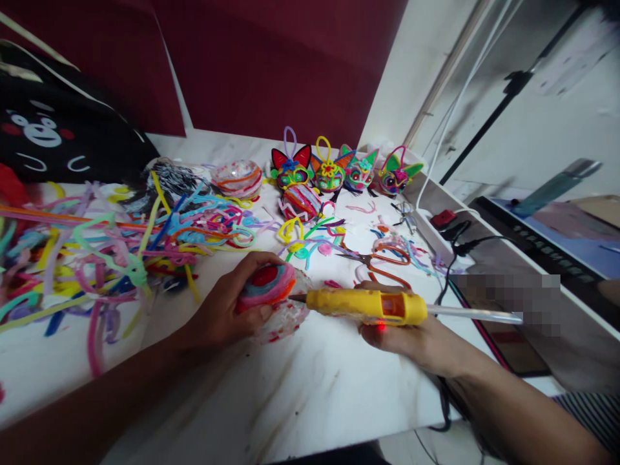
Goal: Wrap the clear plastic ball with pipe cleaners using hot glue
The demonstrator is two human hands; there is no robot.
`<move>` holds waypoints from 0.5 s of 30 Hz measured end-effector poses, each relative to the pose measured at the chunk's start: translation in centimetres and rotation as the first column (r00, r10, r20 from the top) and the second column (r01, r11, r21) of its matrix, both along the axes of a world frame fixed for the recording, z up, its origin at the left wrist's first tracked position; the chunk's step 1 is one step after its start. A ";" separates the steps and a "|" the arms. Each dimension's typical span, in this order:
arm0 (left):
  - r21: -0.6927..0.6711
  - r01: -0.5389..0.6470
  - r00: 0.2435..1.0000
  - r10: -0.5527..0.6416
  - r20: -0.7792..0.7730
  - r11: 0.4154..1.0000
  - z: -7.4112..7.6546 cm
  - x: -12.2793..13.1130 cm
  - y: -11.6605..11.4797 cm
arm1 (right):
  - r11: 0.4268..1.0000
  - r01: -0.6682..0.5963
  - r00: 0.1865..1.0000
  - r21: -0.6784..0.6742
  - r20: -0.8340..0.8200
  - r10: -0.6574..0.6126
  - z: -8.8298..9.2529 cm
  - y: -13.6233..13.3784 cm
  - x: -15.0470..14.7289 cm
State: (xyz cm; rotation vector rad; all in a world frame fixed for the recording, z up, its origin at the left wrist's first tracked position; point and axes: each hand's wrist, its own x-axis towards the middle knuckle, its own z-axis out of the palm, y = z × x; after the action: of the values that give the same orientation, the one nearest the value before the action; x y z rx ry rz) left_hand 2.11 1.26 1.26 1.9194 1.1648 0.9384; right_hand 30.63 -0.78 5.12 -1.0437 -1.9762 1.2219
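In the head view, the left hand [230,300] grips a ball [264,284] banded red, blue, pink and orange, over the table [208,394]. The right hand [407,342] is wrapped around a yellow glue gun [358,305], its nozzle [299,298] at the ball's orange edge; contact is unclear. Scissors [391,256] lie beyond the gun, pipe cleaners [138,274] leftward.
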 end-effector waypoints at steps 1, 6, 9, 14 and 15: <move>-0.008 -0.004 1.000 0.004 0.006 1.000 0.0 0.0 0.0 | 1.000 -0.013 1.000 0.017 -0.001 0.013 0.0 0.0 0.0; -0.039 -0.031 0.999 0.033 0.038 0.999 0.3 0.2 0.0 | 0.992 -0.056 0.998 0.115 0.020 0.054 -0.3 -0.2 0.1; -0.036 -0.018 1.000 0.019 0.021 0.999 0.3 0.2 -0.1 | 0.991 -0.068 0.997 0.117 0.034 0.065 -0.6 -0.1 0.2; -0.028 -0.014 1.000 0.015 0.005 0.999 0.1 0.3 -0.2 | 0.992 -0.073 0.996 0.105 0.049 0.068 -0.7 0.0 0.2; -0.030 -0.015 1.000 0.016 0.009 0.999 0.1 0.3 -0.2 | 0.993 -0.069 0.997 0.097 0.049 0.065 -0.7 -0.1 0.2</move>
State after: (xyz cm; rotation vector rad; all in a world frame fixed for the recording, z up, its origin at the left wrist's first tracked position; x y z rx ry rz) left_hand 2.42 1.07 1.37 1.8832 1.1838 0.9316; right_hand 30.81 -0.84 4.45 -0.9712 -2.1001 1.1313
